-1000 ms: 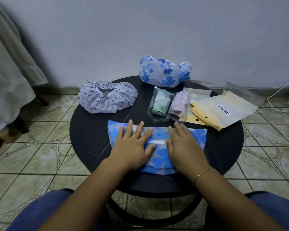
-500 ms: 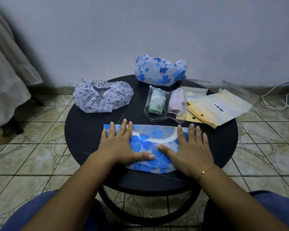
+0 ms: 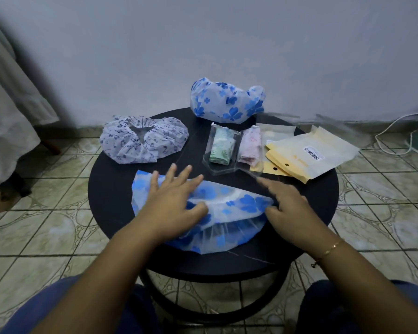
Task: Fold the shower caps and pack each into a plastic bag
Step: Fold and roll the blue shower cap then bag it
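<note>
A white shower cap with blue flowers (image 3: 229, 213) lies folded into a half circle on the near part of the round black table (image 3: 111, 189). My left hand (image 3: 171, 201) presses flat on its left half, fingers spread. My right hand (image 3: 290, 208) is blurred at the cap's right end; its fingers are stretched out and the thumb touches the cap's tip. Behind lie an unfolded cap with a dark note print (image 3: 143, 143) and a puffed blue-flowered cap (image 3: 227, 102). Two clear bags hold a folded green cap (image 3: 221, 150) and a folded pink cap (image 3: 250, 148).
Yellow-backed plastic bags (image 3: 307, 157) with a barcode label lie at the table's right, a clear bag (image 3: 279, 132) behind them. A white cable (image 3: 396, 131) runs over the tiled floor at right. Pale cloth (image 3: 7, 116) hangs at left. My knees are under the near edge.
My hands have slid apart over the cap, from its middle towards its ends. The right hand has reached the right end, which now looks bunched.
</note>
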